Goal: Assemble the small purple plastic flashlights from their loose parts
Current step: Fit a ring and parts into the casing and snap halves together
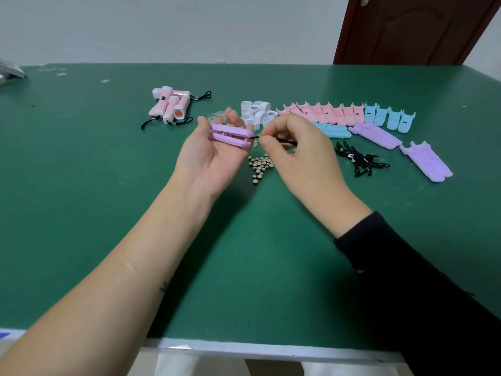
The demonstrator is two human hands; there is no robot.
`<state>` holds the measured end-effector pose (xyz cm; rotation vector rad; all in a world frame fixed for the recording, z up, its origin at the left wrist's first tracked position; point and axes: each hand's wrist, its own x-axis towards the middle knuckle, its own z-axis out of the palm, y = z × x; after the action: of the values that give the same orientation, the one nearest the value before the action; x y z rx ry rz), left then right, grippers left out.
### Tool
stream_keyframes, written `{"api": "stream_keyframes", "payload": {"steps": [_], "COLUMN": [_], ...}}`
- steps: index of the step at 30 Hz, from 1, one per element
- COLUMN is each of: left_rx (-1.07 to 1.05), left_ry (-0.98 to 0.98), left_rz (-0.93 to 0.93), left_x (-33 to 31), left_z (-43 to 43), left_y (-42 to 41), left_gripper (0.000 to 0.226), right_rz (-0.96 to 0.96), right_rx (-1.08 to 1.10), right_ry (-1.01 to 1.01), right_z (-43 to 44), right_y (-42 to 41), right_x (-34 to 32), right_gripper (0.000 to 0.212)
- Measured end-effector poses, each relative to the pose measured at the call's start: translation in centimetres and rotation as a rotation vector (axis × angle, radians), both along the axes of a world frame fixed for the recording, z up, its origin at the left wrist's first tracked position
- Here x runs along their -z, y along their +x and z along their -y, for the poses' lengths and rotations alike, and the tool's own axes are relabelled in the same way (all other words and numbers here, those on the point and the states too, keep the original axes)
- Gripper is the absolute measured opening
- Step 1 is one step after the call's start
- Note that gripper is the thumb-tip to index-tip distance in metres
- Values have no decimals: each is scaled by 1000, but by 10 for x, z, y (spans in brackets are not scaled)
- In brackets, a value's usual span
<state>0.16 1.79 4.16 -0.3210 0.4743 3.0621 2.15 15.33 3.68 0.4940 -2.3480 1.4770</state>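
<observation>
- Head view shows the left hand (214,156) palm-up above the middle of the desk (81,185). Its thumb and fingertips are curled round the long sides of a purple flashlight body (230,135).
- The right hand (295,147) pinches a black lanyard cord (284,141) between thumb and forefinger, at the body's right end.
- The body looks light, stiff and thin-walled. Holding it by the sides seems best, since that leaves the end free.
- The cord looks soft and floppy, so it probably feeds best when pinched near its tip.
- More purple shells (375,135) lie toward the desk's right edge, beside a heap of spare lanyards (357,161). Button cells (260,165) sit just nearer than the hands.
- The spot where cord meets body is too small to read. The right hand's fingers cover most of the cord, and what is inside the body cannot be told.
</observation>
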Motion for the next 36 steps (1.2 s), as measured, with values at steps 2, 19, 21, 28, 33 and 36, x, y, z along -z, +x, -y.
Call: {"api": "stream_keyframes", "payload": {"steps": [2,19,21,28,33,36], "left_rx": [-4,13,5,7,36,50], "left_ry": [6,-21,-15,-7,-16,-7], "left_rz": [-3,-3,10,-2,-20,-25], "left_x": [0,3,2,0,-1,0], "left_z": [0,-1,-1,-4,-4,-4], "left_y": [0,-1,-2,1,4,3], "left_gripper": [30,25,26,30,35,36], "right_rz": [-40,-101,-93,-141,-157,-141], "right_rx": [28,109,107,125,123,116], "right_ry": [30,-36,-31,-31,-22,-8], "right_z": [1,8,8,9,9,8], "right_y": [1,3,4,4,2,2], "right_x": [3,7,7,8,9,10], "right_gripper": [10,13,10,5,3,4]}}
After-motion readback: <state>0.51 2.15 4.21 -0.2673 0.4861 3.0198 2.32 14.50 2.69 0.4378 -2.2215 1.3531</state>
